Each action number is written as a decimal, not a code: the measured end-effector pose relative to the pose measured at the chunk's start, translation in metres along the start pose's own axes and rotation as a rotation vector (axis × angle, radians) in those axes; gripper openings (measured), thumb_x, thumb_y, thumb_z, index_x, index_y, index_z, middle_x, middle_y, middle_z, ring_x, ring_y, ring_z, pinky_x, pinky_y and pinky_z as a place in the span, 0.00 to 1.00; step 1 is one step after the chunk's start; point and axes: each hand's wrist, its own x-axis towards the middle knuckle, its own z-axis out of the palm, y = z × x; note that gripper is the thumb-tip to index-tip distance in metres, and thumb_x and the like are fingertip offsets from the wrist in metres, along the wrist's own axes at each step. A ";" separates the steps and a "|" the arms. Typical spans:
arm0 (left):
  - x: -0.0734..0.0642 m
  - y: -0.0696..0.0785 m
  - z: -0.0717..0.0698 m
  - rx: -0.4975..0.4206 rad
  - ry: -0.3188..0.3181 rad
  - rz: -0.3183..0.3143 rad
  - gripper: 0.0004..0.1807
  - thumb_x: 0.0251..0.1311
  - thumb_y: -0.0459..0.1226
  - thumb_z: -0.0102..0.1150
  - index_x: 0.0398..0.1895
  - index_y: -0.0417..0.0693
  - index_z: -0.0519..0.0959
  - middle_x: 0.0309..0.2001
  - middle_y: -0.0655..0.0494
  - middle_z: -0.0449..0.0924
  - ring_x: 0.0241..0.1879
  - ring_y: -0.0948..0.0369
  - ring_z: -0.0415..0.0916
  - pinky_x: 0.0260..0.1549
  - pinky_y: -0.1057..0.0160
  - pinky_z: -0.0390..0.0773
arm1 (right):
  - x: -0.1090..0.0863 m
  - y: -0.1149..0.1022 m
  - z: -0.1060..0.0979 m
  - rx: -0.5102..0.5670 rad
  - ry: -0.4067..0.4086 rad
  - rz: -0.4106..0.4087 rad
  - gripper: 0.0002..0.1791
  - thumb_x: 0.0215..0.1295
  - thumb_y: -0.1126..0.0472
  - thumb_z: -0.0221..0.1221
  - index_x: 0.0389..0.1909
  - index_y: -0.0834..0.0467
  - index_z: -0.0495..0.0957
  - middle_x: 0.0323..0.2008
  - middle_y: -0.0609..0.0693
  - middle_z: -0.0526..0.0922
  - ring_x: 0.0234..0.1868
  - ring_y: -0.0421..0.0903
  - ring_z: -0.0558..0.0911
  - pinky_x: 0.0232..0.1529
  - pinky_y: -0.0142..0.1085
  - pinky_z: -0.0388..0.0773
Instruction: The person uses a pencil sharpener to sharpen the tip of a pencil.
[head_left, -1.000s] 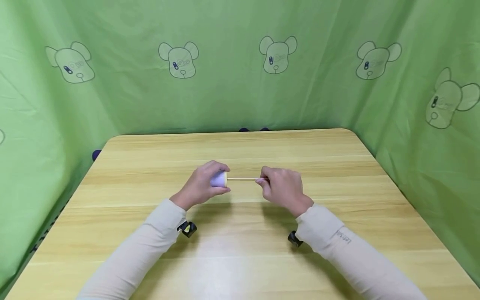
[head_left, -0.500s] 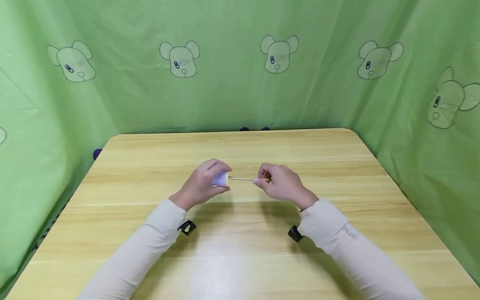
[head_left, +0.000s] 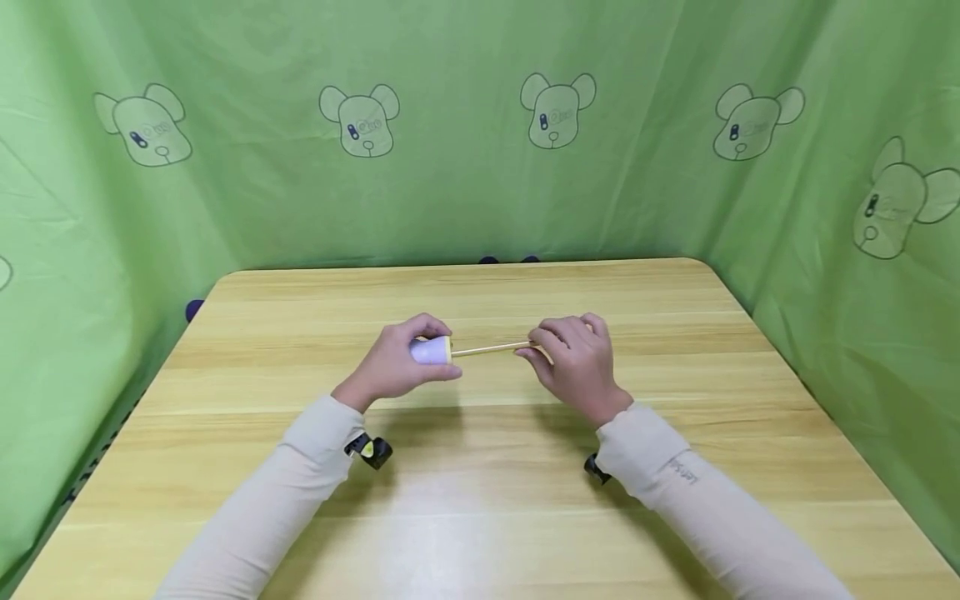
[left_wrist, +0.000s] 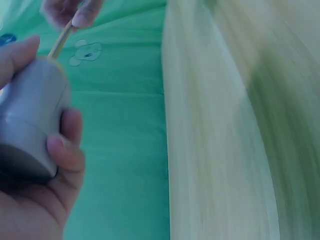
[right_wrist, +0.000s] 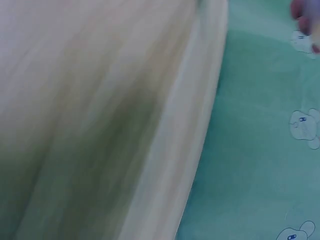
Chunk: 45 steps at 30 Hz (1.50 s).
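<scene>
Curling its fingers [head_left: 427, 323] round a yellow-rimmed lavender cylinder [head_left: 431, 351] near the head view's centre, the left hand [head_left: 386, 365] holds it sideways; the right hand [head_left: 581, 362] pinches the thin stick [head_left: 491, 349] jutting from it.

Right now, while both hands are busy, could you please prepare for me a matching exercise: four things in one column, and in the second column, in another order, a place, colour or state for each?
Things
1. Tapered cylinder
2. Thin stick
3. Curtain
4. Table

Places, colours, states
A. Green, printed with cartoon animal heads
B. Pinched by the right hand
C. Wood-grained, beneath both hands
D. Gripped by the left hand

Right pairs: 1-D, 2-B, 3-A, 4-C
</scene>
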 end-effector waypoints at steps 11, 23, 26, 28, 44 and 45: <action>0.001 0.009 -0.004 -0.300 -0.182 -0.178 0.20 0.52 0.36 0.71 0.46 0.43 0.74 0.34 0.45 0.76 0.26 0.54 0.72 0.17 0.65 0.69 | -0.009 0.003 0.008 -0.055 0.257 -0.116 0.18 0.61 0.48 0.65 0.23 0.59 0.81 0.20 0.51 0.81 0.17 0.50 0.76 0.29 0.46 0.65; -0.001 0.005 0.006 -0.273 -0.183 -0.199 0.23 0.50 0.36 0.71 0.47 0.40 0.73 0.35 0.47 0.74 0.26 0.58 0.69 0.18 0.65 0.69 | -0.009 0.001 0.008 -0.073 0.275 -0.176 0.20 0.64 0.51 0.61 0.15 0.57 0.79 0.13 0.46 0.77 0.10 0.44 0.73 0.11 0.35 0.55; -0.002 0.004 0.009 -0.204 -0.152 -0.161 0.23 0.48 0.37 0.73 0.45 0.42 0.73 0.38 0.47 0.73 0.29 0.56 0.71 0.22 0.63 0.73 | -0.007 0.000 0.005 -0.085 0.203 -0.137 0.22 0.66 0.48 0.59 0.15 0.56 0.79 0.12 0.45 0.75 0.09 0.44 0.70 0.10 0.35 0.54; -0.003 0.003 0.011 -0.154 -0.127 -0.122 0.23 0.46 0.37 0.74 0.44 0.44 0.74 0.38 0.48 0.73 0.31 0.55 0.72 0.25 0.61 0.75 | -0.005 -0.001 0.002 -0.080 0.150 -0.102 0.23 0.66 0.46 0.58 0.16 0.55 0.78 0.11 0.45 0.74 0.07 0.43 0.69 0.10 0.35 0.54; -0.006 0.003 0.022 0.261 -0.010 0.137 0.25 0.44 0.37 0.77 0.44 0.44 0.75 0.43 0.50 0.78 0.37 0.56 0.74 0.33 0.62 0.78 | 0.023 -0.014 -0.021 0.242 -0.813 0.765 0.19 0.63 0.47 0.62 0.16 0.50 0.71 0.14 0.42 0.70 0.17 0.42 0.67 0.19 0.37 0.61; -0.006 0.003 0.022 0.272 -0.006 0.166 0.25 0.43 0.36 0.78 0.44 0.44 0.75 0.43 0.50 0.78 0.38 0.56 0.75 0.34 0.62 0.78 | 0.026 -0.013 -0.022 0.271 -0.869 0.809 0.20 0.64 0.48 0.61 0.16 0.51 0.70 0.15 0.43 0.69 0.18 0.42 0.67 0.19 0.36 0.61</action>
